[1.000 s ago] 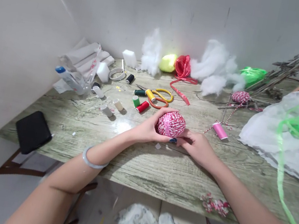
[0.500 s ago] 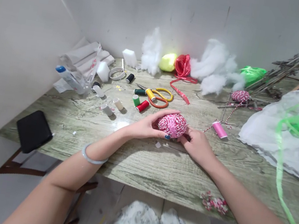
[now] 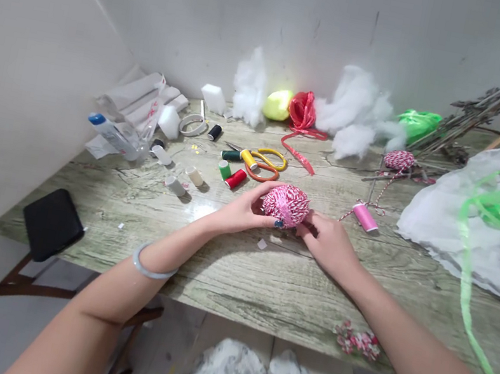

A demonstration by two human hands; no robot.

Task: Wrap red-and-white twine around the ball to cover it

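My left hand [image 3: 247, 211] is wrapped around the left side of a ball of red-and-white twine [image 3: 286, 205], thumb in front and fingers behind. A band of pink thread crosses the ball's near face. At the ball's lower right edge my right hand [image 3: 326, 236] is closed in a pinch. Its fingertips are partly hidden, and I cannot make out what lies between them. To the right lies a spool of pink thread [image 3: 365, 217], with a strand of red-and-white twine beside it.
Scissors [image 3: 267, 165] and several thread spools, among them a red one [image 3: 235, 178], lie beyond my left hand. White stuffing [image 3: 350, 111] and red ribbon [image 3: 302, 111] are along the wall. Green ribbon [image 3: 466, 277] rests on white cloth at right; a black case [image 3: 52, 224] is at left.
The ball has turned slightly in my left hand, with the pink band lying at a different angle. Both hands stay at it, and the whole view has shifted a little.
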